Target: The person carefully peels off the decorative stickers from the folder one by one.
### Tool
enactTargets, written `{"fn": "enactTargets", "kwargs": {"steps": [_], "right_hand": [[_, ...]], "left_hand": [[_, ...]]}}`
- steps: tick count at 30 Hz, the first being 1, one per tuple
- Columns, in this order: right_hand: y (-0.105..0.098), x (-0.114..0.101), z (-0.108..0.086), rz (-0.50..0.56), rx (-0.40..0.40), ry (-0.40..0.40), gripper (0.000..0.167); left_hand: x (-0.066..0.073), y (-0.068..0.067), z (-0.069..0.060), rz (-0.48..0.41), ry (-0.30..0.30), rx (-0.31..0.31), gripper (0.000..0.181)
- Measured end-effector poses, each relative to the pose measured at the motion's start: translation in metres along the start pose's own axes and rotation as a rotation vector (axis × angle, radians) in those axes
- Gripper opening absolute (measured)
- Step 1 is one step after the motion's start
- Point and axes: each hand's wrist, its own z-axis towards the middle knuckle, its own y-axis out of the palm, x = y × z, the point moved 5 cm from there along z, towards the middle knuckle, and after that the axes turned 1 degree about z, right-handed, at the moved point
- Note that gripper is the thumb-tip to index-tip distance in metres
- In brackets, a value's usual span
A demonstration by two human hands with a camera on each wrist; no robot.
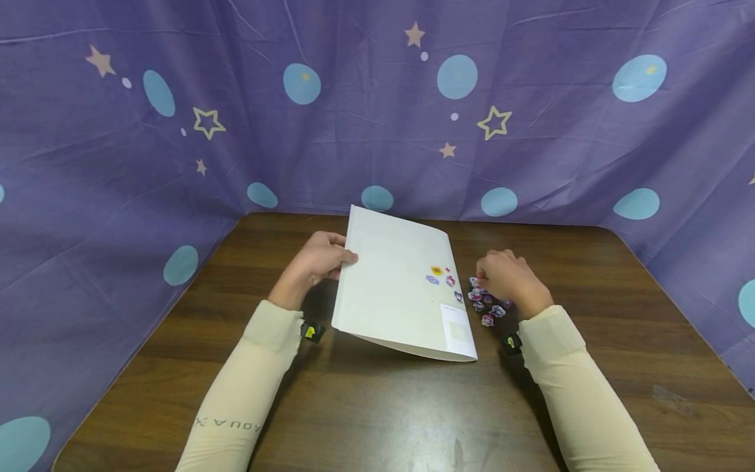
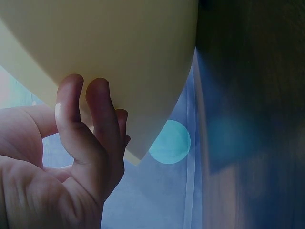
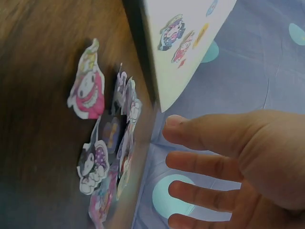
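Note:
My left hand [image 1: 320, 257] grips the left edge of a white folder [image 1: 389, 282], thumb on the front and fingers behind. That edge is raised off the table, so the folder tilts down to the right. Several small cartoon stickers [image 1: 451, 280] and a white label [image 1: 458, 331] are on its right side. Beyond the folder's right edge, my right hand [image 1: 510, 276] hovers over a loose heap of cartoon character stickers [image 1: 487, 320]. In the right wrist view its thumb and fingers [image 3: 205, 164] extend apart with nothing between them. A pink-and-white sticker [image 3: 88, 93] lies nearest that camera.
Everything is on a dark brown wooden table [image 1: 389, 419]. A purple curtain [image 1: 377, 144] with stars and light blue ovals hangs behind the table and along both sides.

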Motion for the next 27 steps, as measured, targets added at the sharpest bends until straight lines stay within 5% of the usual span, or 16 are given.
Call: {"fn": "enactTargets", "kwargs": {"steps": [27], "right_hand": [[0.011,-0.022,0.007,0.129,-0.1,-0.166,0.005]], "left_hand": [[-0.001,0.001,0.001,-0.012,-0.005,-0.004,0.04]]}}
